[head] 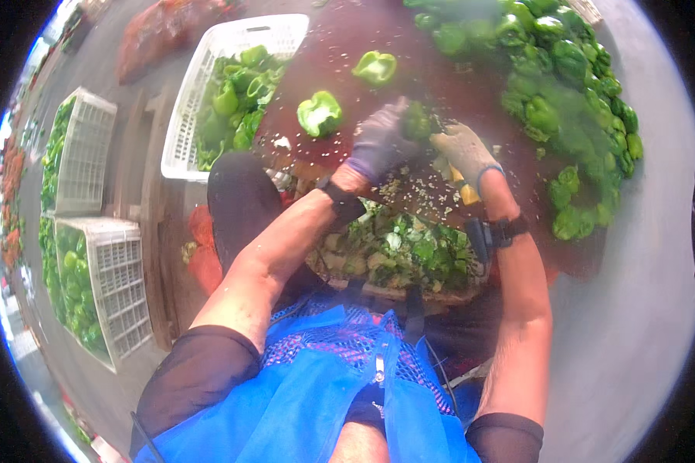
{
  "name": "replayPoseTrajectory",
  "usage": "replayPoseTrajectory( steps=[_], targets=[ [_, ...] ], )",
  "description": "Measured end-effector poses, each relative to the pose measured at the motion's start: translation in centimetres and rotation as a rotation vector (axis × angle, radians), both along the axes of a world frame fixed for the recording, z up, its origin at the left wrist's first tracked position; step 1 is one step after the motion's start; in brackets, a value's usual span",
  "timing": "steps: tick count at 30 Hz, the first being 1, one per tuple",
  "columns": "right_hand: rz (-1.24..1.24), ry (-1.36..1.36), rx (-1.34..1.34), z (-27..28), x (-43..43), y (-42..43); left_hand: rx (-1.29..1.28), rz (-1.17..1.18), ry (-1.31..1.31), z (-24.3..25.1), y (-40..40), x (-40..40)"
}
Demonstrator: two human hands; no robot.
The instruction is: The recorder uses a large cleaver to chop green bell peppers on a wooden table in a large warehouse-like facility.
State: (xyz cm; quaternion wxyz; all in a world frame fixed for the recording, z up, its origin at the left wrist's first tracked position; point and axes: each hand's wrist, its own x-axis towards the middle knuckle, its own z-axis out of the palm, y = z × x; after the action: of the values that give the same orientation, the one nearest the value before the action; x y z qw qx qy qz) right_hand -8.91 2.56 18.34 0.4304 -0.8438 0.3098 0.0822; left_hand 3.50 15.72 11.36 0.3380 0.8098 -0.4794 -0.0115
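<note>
My left hand (382,136), in a greyish-purple glove, grips a green bell pepper (418,121) over a dark red board (336,52). Close by on its right, my right hand (468,149) wears a pale glove and is closed around a tool with a yellow handle (468,190). The working end of this tool is blurred and hidden near the pepper. Two cut pepper pieces, one hollow half (375,68) and one with pale flesh showing (319,113), lie on the board to the left. Pale seeds (423,188) are scattered below my hands.
A white plastic crate (176,133) of cut peppers stands left of the board. Whole green peppers (570,63) are heaped along the right. Below the board's near edge sits a container of pepper scraps (394,246). More pepper-filled crates (121,289) and a red mesh sack (156,37) are farther left.
</note>
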Motion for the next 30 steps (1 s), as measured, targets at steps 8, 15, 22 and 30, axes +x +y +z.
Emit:
replayPoseTrajectory(
  steps=[8,15,22,30],
  targets=[
    [-0.597,-0.365,0.894,-2.8,-2.5,0.2,-0.053,0.143,0.661,1.4,-0.2,3.2],
    [-0.594,-0.469,0.979,-2.6,-4.2,2.2,-0.342,0.242,0.970,0.0,-0.2,3.5],
    [-0.661,-0.717,0.800,-0.1,-11.1,-0.2,-0.249,0.092,-0.318,0.1,-1.2,0.4],
    [-1.070,-0.668,0.796,-1.7,-14.5,0.1,0.528,-0.329,-0.704,-1.6,-10.3,-1.1]
  ],
)
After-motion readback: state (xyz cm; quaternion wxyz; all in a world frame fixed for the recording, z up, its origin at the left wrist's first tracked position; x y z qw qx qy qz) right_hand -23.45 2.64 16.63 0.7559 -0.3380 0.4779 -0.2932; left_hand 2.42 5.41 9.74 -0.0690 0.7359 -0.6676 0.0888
